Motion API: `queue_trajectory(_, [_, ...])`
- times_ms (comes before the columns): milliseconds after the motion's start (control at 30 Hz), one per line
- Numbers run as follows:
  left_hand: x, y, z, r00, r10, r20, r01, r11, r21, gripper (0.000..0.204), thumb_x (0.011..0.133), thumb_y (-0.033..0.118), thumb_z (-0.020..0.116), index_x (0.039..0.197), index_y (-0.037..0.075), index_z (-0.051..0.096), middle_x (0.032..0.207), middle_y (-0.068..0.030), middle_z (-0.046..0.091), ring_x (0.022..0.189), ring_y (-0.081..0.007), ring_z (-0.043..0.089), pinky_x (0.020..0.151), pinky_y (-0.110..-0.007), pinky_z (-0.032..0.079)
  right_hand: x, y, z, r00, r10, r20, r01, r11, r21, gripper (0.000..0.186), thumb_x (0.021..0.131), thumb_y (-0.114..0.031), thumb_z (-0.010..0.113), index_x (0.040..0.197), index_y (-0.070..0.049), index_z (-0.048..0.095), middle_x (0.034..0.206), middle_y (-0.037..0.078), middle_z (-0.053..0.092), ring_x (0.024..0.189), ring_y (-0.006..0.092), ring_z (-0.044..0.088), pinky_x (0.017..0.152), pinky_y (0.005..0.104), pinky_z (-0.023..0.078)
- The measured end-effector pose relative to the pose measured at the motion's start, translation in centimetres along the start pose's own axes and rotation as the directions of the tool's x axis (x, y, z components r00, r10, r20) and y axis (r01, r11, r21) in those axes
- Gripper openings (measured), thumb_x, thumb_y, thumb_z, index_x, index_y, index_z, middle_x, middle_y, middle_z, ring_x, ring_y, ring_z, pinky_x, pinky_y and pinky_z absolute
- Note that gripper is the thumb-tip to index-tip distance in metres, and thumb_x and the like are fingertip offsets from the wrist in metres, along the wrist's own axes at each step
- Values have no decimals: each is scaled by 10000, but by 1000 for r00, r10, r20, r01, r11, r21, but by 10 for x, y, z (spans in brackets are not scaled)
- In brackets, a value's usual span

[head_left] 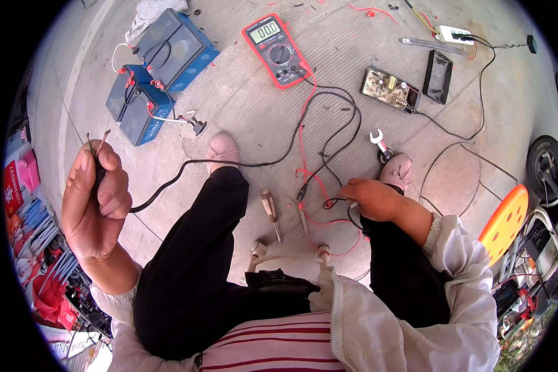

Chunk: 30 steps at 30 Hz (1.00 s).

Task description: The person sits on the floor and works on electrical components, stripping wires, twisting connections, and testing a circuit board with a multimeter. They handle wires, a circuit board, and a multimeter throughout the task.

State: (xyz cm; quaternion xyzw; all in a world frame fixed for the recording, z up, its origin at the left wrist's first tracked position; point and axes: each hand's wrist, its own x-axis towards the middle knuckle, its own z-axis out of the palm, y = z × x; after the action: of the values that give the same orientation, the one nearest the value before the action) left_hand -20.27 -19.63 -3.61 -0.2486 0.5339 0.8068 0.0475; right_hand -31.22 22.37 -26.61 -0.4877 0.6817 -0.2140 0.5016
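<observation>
A: Biggest first; what could go wrong?

B: The concrete floor (328,37) carries everything; at its far left sit the larger battery (192,68) and the smaller battery (155,124), with wires joined on top; stray metal across those joints could short them.

A: And the black cable (229,163)?

B: It runs from the left hand (98,198) rightward past the left shoe (223,147) into loops; a shifting foot could snag it and tug its end loose.

A: How do the hands stand?

B: The left is raised, thumb and curled fingers pinching the cable's end; the right hand (372,197) is low by the right knee, partly curled at a cable loop; I cannot tell whether it grips it.

A: Farther off?

B: The multimeter (279,53) lies far, near the middle; a pull on tangled leads could drag it; right of it is a case with an exposed circuit board (387,88); if powered, which I cannot tell, a careless touch could shock.

A: Smallest?

B: The two bare wire ends (104,139) above the left fingers; they stand close, so a bend could make them touch; if live, they would short.
</observation>
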Motion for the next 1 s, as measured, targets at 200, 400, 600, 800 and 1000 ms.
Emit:
queue_trajectory(200, [-1, -5, -2, 999, 27, 24, -26, 999, -38, 242, 1089, 243, 370, 1097, 16, 455, 720, 9, 377, 563, -45, 283, 461, -185, 248, 52, -7, 36, 963, -127, 236, 154, 983, -102, 203, 807, -88, 595, 1007, -59, 610, 886, 129, 653, 863, 349, 669, 696, 482, 538])
queue_trajectory(400, [6, -8, -4, 999, 27, 23, -25, 997, -69, 238, 1093, 239, 353, 1102, 22, 451, 718, 7, 374, 562, -50, 293, 467, -188, 271, 92, -28, 74, 968, -97, 233, 150, 964, -219, 177, 832, -144, 600, 984, -62, 639, 918, 126, 706, 804, 333, 709, 632, 462, 559])
queue_trajectory(600, [5, -16, -12, 995, 88, 49, -80, 987, -140, 291, 1091, 247, 350, 1125, -13, 478, 725, -1, 398, 556, -40, 312, 470, -184, 275, 94, -27, 129, 898, -150, 413, 298, 899, -322, 126, 836, -138, 573, 907, -67, 649, 818, 134, 698, 730, 324, 708, 548, 460, 543])
queue_trajectory(800, [6, -9, -18, 995, 70, 69, -62, 991, -118, 231, 1096, 236, 339, 1089, 32, 447, 724, -1, 370, 559, -59, 304, 479, -199, 298, 109, -8, 208, 939, -234, 252, 323, 851, -415, 126, 804, -155, 592, 779, -56, 667, 730, 127, 697, 659, 302, 701, 489, 454, 524])
queue_trajectory(1000, [5, -12, -21, 995, 101, -10, -101, 984, -147, 244, 1094, 246, 351, 1085, 28, 460, 715, 6, 365, 551, -49, 296, 464, -188, 276, 114, -27, 184, 799, -465, 382, 594, 712, -375, 111, 807, -191, 611, 877, -115, 653, 728, 101, 663, 613, 288, 681, 446, 444, 493])
